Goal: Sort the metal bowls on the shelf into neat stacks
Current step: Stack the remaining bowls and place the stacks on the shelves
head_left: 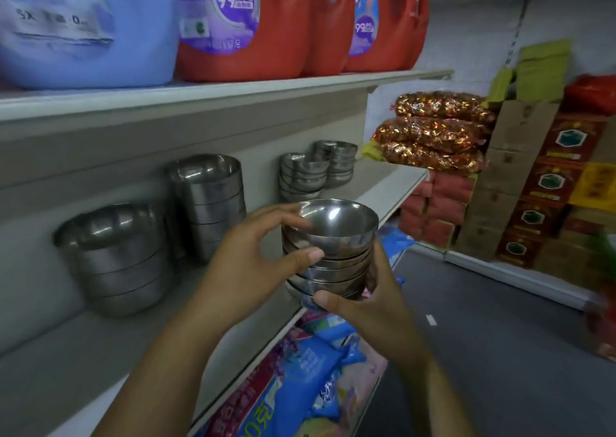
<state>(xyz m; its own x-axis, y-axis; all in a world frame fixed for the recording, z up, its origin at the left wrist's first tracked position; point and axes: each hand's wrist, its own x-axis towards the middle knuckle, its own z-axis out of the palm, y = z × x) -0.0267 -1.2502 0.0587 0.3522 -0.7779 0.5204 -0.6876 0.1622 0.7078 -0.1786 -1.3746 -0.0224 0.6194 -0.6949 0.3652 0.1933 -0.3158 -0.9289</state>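
Observation:
I hold a stack of several small metal bowls [333, 246] in the air just off the front edge of the grey shelf [100, 353]. My left hand [253, 263] grips the upper bowls from the left, thumb across the front. My right hand [363, 306] cups the bottom of the stack from below and the right. On the shelf stand a low stack of large bowls [113, 260], a taller stack of large bowls [213, 203], and two stacks of small bowls [301, 176] [336, 163] further back.
Detergent jugs, blue [76, 26] and red [246, 26], fill the shelf above. Blue packets [300, 396] lie on the shelf below. Bags of wrapped sweets [433, 130] and cardboard boxes [546, 186] line the aisle to the right. The grey floor [500, 336] lies below.

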